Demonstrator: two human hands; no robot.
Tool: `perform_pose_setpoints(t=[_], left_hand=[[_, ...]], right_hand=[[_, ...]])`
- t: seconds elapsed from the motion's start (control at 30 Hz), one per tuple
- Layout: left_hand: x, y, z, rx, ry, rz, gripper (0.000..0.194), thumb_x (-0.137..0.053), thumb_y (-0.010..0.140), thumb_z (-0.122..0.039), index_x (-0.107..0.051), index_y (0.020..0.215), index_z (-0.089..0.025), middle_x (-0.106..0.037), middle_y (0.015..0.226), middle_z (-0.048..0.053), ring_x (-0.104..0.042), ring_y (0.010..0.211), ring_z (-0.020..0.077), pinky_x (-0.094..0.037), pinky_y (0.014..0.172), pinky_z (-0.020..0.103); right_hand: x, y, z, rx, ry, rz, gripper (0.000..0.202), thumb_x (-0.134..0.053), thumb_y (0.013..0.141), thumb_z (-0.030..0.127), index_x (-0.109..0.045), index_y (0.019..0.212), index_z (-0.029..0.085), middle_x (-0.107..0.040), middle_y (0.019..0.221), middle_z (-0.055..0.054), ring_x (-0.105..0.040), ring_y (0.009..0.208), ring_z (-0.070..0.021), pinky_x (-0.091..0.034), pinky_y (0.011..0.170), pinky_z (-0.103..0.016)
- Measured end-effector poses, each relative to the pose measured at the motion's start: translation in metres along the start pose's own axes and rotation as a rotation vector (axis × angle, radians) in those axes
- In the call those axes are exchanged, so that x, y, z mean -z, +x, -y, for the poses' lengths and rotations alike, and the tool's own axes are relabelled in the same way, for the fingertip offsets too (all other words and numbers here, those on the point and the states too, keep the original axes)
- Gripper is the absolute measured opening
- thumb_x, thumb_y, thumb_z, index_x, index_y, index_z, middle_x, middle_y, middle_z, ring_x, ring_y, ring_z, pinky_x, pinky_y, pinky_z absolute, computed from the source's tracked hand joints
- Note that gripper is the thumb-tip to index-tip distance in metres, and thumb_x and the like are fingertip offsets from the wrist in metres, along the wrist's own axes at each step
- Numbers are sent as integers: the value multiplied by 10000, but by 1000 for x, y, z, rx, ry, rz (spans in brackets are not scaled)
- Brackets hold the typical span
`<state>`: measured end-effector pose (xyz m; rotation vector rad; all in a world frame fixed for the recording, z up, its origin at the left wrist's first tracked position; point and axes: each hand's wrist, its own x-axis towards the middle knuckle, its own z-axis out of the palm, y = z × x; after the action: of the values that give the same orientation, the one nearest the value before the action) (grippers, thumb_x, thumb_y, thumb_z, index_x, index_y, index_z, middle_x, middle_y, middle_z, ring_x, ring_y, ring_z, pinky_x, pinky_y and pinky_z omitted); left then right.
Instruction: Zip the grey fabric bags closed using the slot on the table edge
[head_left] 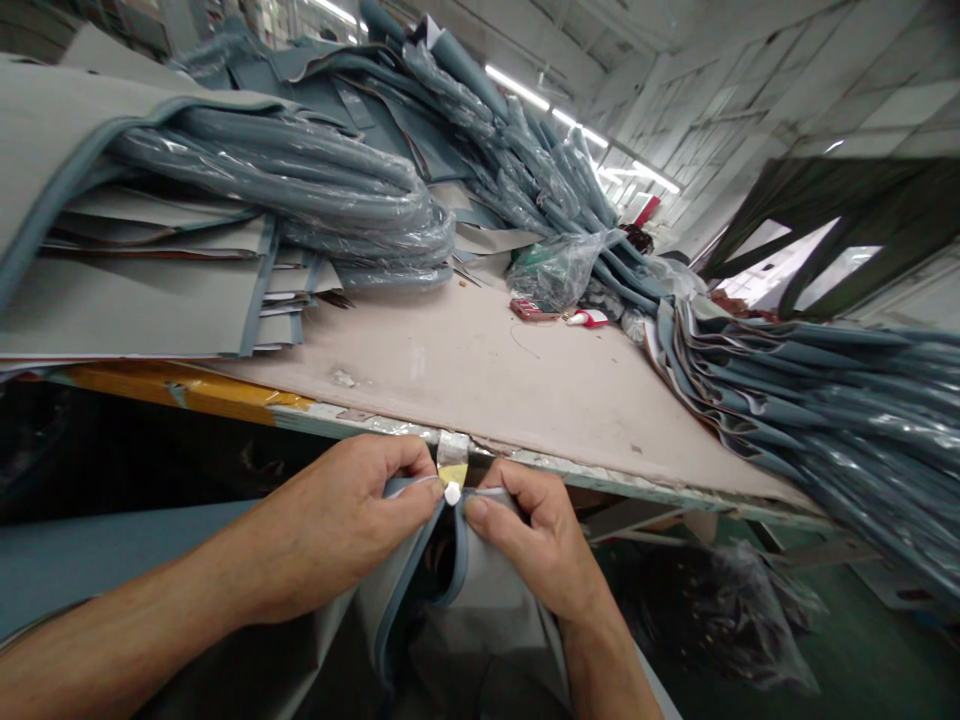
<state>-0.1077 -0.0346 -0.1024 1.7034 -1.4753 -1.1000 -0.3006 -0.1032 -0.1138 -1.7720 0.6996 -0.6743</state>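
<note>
Blue-bound grey fabric is hanging by the worktable's near edge, and the left hand and right hand are pinching its 2 trimmed edges. Looks like it's draping pretty soft, so the trim's probably giving the best grip.

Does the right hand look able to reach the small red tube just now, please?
Probably not: the right hand is pinching the grey material, though no pile blocks the tube from the near side.
</note>
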Motion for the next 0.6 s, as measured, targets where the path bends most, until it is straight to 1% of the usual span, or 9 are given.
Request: perform_pose_setpoints(t=[0.23, 0.47, 0.6], left_hand=[[0, 2, -2, 8, -11, 1, 419, -455, 790, -600, -560, 722, -200, -385, 598, -51, -342, 581, 137, -251, 519, 264], [-1, 2, 1, -25, -52, -15, 402, -467, 831, -578, -527, 711, -199, -381, 609, -58, -340, 584, 130, -250, 527, 254], [-1, 0, 1, -34, -77, -19, 392, -477, 844, -565, -537, 723, -198, -406, 623, -56, -362, 596, 132, -272, 534, 250]], right_hand=[[-1, 2, -2, -25, 49, 5, 288, -667, 860, 348, -526, 681, 172, -407, 619, 54, -316, 585, -93, -261, 535, -231], [-1, 2, -4, -2, 44, -21, 291, -681, 855, 345, -532, 675, 172, -423, 617, 55, -321, 587, -92, -278, 540, -224], [-2, 3, -3, -5, 36, -25, 281, -677, 854, 333, -534, 672, 173, -430, 618, 53, -336, 592, -94, -284, 538, -223]])
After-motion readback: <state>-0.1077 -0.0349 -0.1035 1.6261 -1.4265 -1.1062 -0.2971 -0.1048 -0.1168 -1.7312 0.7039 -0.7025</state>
